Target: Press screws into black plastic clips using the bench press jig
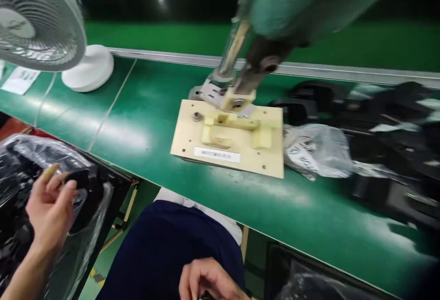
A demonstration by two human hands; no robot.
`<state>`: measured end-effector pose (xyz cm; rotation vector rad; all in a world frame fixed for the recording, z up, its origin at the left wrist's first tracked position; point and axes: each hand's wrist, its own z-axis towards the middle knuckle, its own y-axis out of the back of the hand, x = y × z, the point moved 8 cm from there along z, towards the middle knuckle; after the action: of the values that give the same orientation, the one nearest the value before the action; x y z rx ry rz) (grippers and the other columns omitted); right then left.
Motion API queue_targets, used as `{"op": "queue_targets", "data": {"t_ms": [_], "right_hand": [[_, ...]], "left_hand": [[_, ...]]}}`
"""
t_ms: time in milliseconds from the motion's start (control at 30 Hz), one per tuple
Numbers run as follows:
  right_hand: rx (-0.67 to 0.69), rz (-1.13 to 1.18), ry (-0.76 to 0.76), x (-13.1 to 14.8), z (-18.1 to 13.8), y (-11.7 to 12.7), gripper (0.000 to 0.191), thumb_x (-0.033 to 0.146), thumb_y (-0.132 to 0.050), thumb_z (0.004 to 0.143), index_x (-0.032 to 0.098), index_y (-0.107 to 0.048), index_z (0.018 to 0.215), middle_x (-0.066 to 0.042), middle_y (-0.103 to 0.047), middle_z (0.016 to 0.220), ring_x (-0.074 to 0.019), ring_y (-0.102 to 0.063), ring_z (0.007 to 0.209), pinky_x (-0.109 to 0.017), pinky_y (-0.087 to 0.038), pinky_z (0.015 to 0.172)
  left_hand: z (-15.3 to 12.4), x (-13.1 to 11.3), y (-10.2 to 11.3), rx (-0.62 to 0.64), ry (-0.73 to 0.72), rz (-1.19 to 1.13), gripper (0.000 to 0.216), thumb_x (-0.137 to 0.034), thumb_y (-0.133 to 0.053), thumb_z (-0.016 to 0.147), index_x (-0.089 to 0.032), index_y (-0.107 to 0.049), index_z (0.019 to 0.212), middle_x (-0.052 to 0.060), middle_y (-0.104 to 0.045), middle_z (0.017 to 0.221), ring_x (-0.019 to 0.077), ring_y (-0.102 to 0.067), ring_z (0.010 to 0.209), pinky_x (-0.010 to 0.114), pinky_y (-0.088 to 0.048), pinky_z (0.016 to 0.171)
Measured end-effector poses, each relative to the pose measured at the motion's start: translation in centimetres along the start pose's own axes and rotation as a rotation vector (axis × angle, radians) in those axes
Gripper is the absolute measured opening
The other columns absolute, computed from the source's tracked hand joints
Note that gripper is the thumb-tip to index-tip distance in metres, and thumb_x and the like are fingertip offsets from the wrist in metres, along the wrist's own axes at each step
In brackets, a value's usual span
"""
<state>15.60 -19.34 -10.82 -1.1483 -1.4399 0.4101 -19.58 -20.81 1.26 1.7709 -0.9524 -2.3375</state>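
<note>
My left hand (51, 208) is over the bag-lined bin at the left, its fingers apart and half curled. Close by its thumb and fingertips is a black plastic part (87, 185); no firm grip on it shows. My right hand (209, 277) is low in front of my lap with its fingers curled. A small dark thing (206, 295) shows under those fingers, mostly cut off by the bottom edge. On the bench ahead, a cream fixture plate (185, 130) with raised blocks lies beneath a press head (237, 100).
A white fan (87, 68) stands at the back left of the green bench (144, 126). Right of the plate lie a clear bag (323, 149) of small parts and a pile of black parts (385, 139). A dark, plastic-lined bin (305, 281) is at the lower right.
</note>
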Motion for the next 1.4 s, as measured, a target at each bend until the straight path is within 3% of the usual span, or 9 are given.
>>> {"op": "queue_targets", "data": {"t_ms": [133,267,500,567,700,867,1033,1167,1400], "right_hand": [[-0.001,0.139,0.171,2.6,-0.2,-0.7,0.058,0.059,-0.083,0.065,0.019,-0.052,0.094,-0.002,-0.063,0.076,-0.005,-0.046,0.048,-0.016,-0.033,0.046],[-0.226,0.038,0.372,7.1,-3.6,-0.1,0.049,0.062,-0.076,0.07,0.022,-0.057,0.09,0.001,-0.06,0.079,0.0004,-0.036,0.04,-0.014,-0.029,0.042],[-0.738,-0.189,0.619,11.4,-8.3,1.7,0.019,0.043,-0.066,0.089,0.029,-0.063,0.103,-0.003,-0.063,0.093,-0.0005,-0.04,0.039,-0.015,-0.027,0.037],[-0.845,-0.315,0.652,12.1,-8.6,2.0,0.018,0.036,-0.061,0.093,0.027,-0.067,0.107,-0.005,-0.063,0.093,-0.0025,-0.044,0.041,-0.017,-0.035,0.038],[-0.762,-0.406,0.616,13.1,-7.1,1.0,0.023,0.036,-0.058,0.094,0.028,-0.069,0.113,-0.008,-0.064,0.108,-0.011,-0.064,0.064,-0.024,-0.057,0.058],[-0.765,-0.583,0.458,12.9,-5.5,-0.1,0.037,0.025,-0.055,0.096,0.031,-0.056,0.133,-0.007,-0.066,0.117,-0.0147,-0.071,0.086,-0.027,-0.062,0.077],[-0.971,-0.993,0.745,14.8,-6.1,-1.2,0.052,0.026,-0.074,0.084,0.028,-0.054,0.132,-0.003,-0.07,0.102,-0.0132,-0.07,0.08,-0.022,-0.062,0.074],[-0.853,-1.299,0.868,16.2,-4.9,-2.9,0.033,0.026,-0.074,0.083,0.019,-0.061,0.112,-0.002,-0.069,0.088,-0.0056,-0.057,0.052,-0.015,-0.055,0.052],[-0.623,-1.766,0.675,15.8,-1.7,-4.4,0.031,0.033,-0.066,0.089,0.011,-0.06,0.109,-0.006,-0.068,0.084,-0.0162,-0.067,0.069,-0.028,-0.057,0.059]], "left_hand": [[-8.2,-2.4,-8.5,0.411,0.193,-0.174,0.051,-0.038,-0.075,0.065,-0.04,-0.063,0.115,0.003,-0.066,0.097,0.0203,-0.066,0.086,0.031,-0.062,0.074],[-14.9,-4.7,-14.4,0.757,0.284,-0.356,0.047,-0.03,-0.079,0.07,-0.028,-0.064,0.114,0.004,-0.068,0.095,0.0147,-0.067,0.084,0.021,-0.058,0.072],[-18.7,-6.7,-19.4,0.93,0.365,-0.412,0.043,-0.027,-0.081,0.069,-0.02,-0.064,0.108,0.001,-0.067,0.086,0.0102,-0.066,0.077,0.016,-0.054,0.069],[-18.6,-6.6,-20.0,0.913,0.384,-0.393,0.045,-0.028,-0.082,0.067,-0.019,-0.063,0.108,0.001,-0.066,0.086,0.0111,-0.066,0.078,0.017,-0.054,0.069],[-17.9,-6.2,-20.0,0.858,0.389,-0.364,0.048,-0.028,-0.081,0.067,-0.019,-0.061,0.11,0.001,-0.065,0.086,0.0106,-0.065,0.077,0.018,-0.054,0.07],[-17.6,-5.1,-19.8,0.863,0.397,-0.363,0.047,-0.032,-0.078,0.073,-0.02,-0.059,0.114,0.0,-0.064,0.09,0.0093,-0.064,0.076,0.018,-0.055,0.069],[-17.2,-5.2,-19.4,0.858,0.342,-0.361,0.042,-0.031,-0.074,0.08,-0.021,-0.058,0.116,0.001,-0.064,0.093,0.0088,-0.063,0.077,0.018,-0.054,0.07],[-17.1,-6.4,-18.9,0.861,0.212,-0.37,0.035,-0.024,-0.069,0.084,-0.021,-0.057,0.117,0.001,-0.065,0.096,0.0098,-0.066,0.086,0.018,-0.055,0.08],[-17.5,-8.9,-17.6,0.86,-0.232,-0.404,0.042,-0.01,-0.06,0.087,-0.022,-0.053,0.127,0.005,-0.067,0.102,0.0116,-0.069,0.093,0.018,-0.059,0.082]]}}
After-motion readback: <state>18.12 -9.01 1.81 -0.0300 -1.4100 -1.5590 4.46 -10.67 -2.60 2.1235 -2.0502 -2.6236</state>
